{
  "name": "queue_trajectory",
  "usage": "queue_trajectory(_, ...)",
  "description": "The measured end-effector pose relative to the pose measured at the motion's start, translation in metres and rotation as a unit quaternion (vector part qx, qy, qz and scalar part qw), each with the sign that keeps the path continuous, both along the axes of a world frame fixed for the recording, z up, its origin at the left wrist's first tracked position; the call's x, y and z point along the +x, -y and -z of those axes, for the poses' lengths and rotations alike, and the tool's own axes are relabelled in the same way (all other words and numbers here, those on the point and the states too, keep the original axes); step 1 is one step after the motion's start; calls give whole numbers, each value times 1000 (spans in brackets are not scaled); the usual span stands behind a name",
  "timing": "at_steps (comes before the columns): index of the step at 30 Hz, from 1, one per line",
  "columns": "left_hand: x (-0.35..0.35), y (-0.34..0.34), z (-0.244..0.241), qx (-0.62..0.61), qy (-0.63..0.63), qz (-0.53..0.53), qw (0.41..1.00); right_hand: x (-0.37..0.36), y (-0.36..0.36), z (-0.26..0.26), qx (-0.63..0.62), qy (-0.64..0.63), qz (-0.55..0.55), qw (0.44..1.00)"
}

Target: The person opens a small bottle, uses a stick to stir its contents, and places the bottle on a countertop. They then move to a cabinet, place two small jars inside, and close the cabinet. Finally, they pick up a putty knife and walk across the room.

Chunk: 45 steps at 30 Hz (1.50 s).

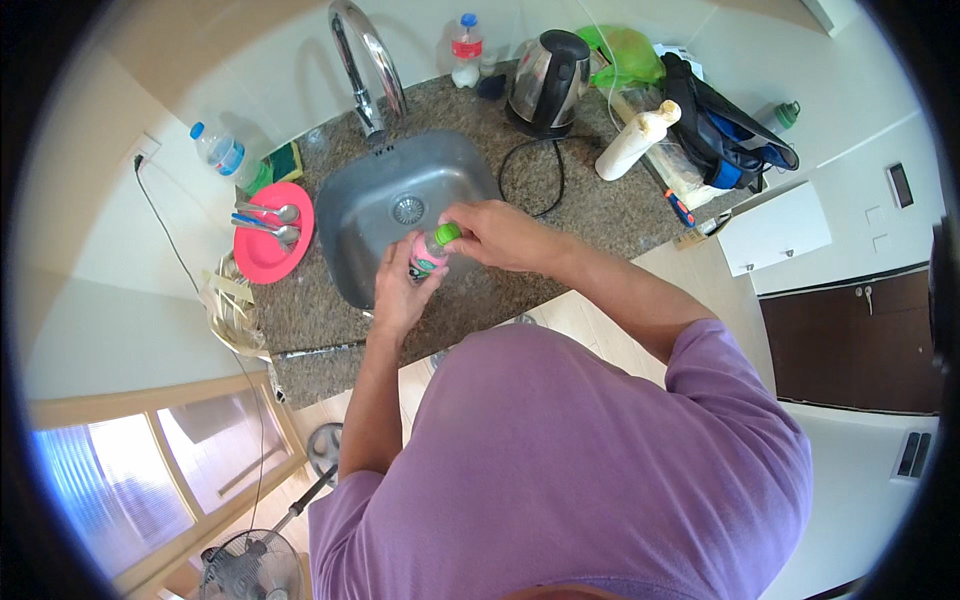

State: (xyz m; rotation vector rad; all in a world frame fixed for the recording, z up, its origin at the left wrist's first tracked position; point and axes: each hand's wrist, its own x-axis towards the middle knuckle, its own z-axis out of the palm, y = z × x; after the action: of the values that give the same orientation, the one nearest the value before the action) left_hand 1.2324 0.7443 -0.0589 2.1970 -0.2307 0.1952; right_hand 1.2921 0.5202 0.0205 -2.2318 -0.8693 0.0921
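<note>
My left hand (pixel 403 289) is closed around the body of a small plastic bottle (pixel 425 257) with a pink and green label, over the near side of the steel sink (pixel 352 225). The fingers of my right hand (pixel 499 236) grip the bottle's green cap (pixel 448 233), which sits on the neck. The bottle tilts, its cap end towards the right. Part of its body is hidden by my left fingers. Beyond the hands, the drain strainer (pixel 409 210) shows in the basin under the chrome faucet (pixel 367 67).
Left of the sink lies a pink plate (pixel 262 267) with spoons, near a blue-capped bottle (pixel 225 156). Behind and right stand a red-labelled bottle (pixel 466 52), an electric kettle (pixel 550 82) with its cord, a white bottle (pixel 634 146) and a backpack (pixel 720 135). A screwdriver (pixel 679 208) lies near the edge.
</note>
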Motion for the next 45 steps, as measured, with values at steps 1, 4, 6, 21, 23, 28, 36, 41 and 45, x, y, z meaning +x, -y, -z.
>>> queue_trajectory(1, 1, 2, 0, -2, -9, -2, 1000, 0, 1, 1, -15, -9, 13, 1000)
queue_trajectory(4, 1, 8, -1, 8, -13, -7, 1000, 0, 0, 6, -55, -18, 49, 997)
queue_trajectory(6, 3, 8, 5, 37, 12, -8, 999, -1, -1, 11, -75, -2, 72, 995)
queue_trajectory(21, 202, -130, -48, -27, 133, -249, 959, -174, 152, 96, -149, -262, 291, 908)
queue_trajectory(23, 252, -158, -28, 71, 137, -261, 953, -219, 170, 124, -143, -326, 340, 870)
queue_trajectory(28, 350, -183, 27, 80, 115, -294, 946, -364, 201, 234, 12, -492, 452, 744)
queue_trajectory(36, 316, -175, 31, 107, 138, -299, 938, -396, 169, 276, 278, -533, 414, 683)
queue_trajectory(41, 170, -110, -16, -84, 69, -174, 979, -304, 219, 222, 117, -664, 336, 658)
queue_trajectory(45, 47, -97, -4, -150, 90, -207, 962, -215, 255, 211, 11, -646, 183, 741)
